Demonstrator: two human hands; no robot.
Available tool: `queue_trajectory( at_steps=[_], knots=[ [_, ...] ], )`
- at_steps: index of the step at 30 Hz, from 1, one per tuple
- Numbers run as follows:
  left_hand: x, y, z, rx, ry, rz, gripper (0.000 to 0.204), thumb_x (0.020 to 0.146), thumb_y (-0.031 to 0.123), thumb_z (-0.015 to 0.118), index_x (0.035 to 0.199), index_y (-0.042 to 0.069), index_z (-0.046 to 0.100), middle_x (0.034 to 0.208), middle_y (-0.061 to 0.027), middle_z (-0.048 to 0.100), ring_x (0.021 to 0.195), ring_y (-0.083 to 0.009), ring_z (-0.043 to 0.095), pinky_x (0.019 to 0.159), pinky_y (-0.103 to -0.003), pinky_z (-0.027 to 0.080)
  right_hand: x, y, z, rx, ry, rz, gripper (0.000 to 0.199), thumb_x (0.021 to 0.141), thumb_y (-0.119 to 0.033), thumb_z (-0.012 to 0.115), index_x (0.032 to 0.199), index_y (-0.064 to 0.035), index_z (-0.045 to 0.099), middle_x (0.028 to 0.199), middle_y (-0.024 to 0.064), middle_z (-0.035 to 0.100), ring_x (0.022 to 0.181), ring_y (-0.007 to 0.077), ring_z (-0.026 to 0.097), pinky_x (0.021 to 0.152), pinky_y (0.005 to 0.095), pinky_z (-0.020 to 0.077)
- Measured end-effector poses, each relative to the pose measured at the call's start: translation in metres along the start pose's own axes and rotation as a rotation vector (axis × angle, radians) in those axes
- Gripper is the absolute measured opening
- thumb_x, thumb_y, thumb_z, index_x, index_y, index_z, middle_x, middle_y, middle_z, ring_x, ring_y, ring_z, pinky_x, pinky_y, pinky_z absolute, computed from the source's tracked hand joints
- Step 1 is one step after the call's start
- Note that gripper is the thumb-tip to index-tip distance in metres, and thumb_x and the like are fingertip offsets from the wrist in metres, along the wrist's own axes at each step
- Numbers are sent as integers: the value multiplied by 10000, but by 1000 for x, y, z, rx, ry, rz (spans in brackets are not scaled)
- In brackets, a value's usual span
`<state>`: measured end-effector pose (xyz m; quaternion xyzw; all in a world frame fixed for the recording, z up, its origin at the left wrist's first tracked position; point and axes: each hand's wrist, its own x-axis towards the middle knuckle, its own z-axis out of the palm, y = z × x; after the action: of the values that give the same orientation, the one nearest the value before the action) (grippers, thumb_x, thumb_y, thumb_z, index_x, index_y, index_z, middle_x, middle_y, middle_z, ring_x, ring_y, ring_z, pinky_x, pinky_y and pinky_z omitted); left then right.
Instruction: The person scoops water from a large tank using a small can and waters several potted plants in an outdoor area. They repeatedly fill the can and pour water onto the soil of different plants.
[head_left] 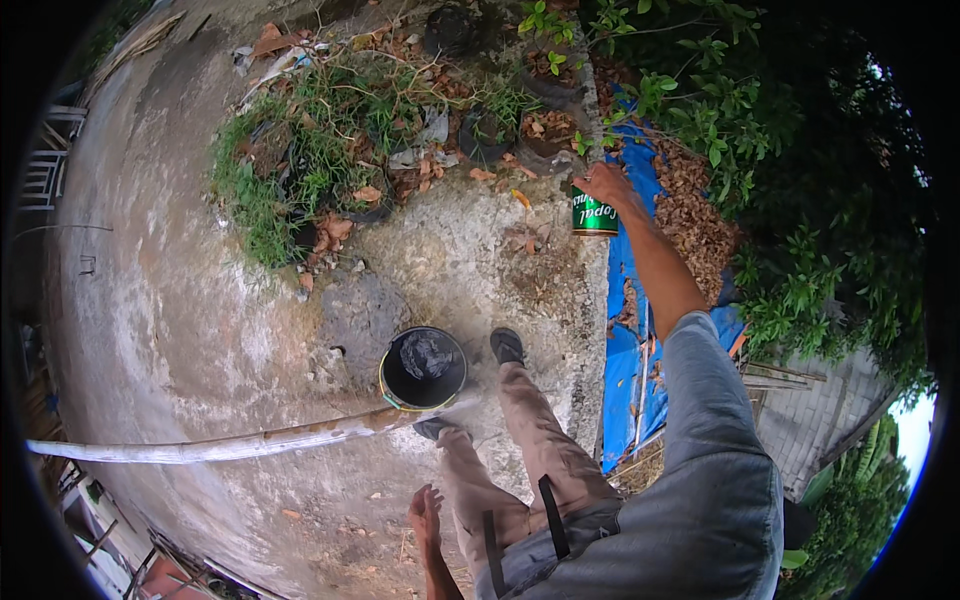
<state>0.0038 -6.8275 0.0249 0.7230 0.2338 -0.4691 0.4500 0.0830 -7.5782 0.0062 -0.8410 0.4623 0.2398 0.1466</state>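
My right hand (607, 185) reaches far out over the concrete edge and grips a green tin can (595, 218) by its upper end, the fingers closed over it. The can hangs upright or nearly so; its inside is hidden. My left hand (426, 512) hangs low beside my left leg with its fingers loosely apart and nothing in it. On the ground by my feet stands a dark bucket (443, 392) with a shiny, water-like surface inside. It is nearest to my left shoe (431, 428).
A long pale pole (230, 447) runs from the left to the bucket. Potted grassy plants (335, 150) and dry leaves spread ahead. Right of the concrete edge lie a blue tarp (622, 370) and a leaf heap (688, 225), under a leafy bush (715, 100).
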Motion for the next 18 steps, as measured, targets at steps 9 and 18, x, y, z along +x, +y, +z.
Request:
queue_trajectory(
  at_steps=[9,18],
  knots=[
    [19,-1,29,39,-61,22,434,949,378,541,1228,46,538,1079,-128,644,919,-208,634,794,-335,498,-20,30,42,72,93,62,546,872,-441,607,1181,10,591,1196,208,585,1141,354,520,974,456,432],
    [193,-62,-4,368,113,139,486,830,312,651,1198,5,565,1067,-248,636,998,-348,627,856,-403,494,-174,-17,290,209,289,-425,273,876,-197,601,1064,0,572,994,243,594,946,433,558,868,475,447]
  ],
)
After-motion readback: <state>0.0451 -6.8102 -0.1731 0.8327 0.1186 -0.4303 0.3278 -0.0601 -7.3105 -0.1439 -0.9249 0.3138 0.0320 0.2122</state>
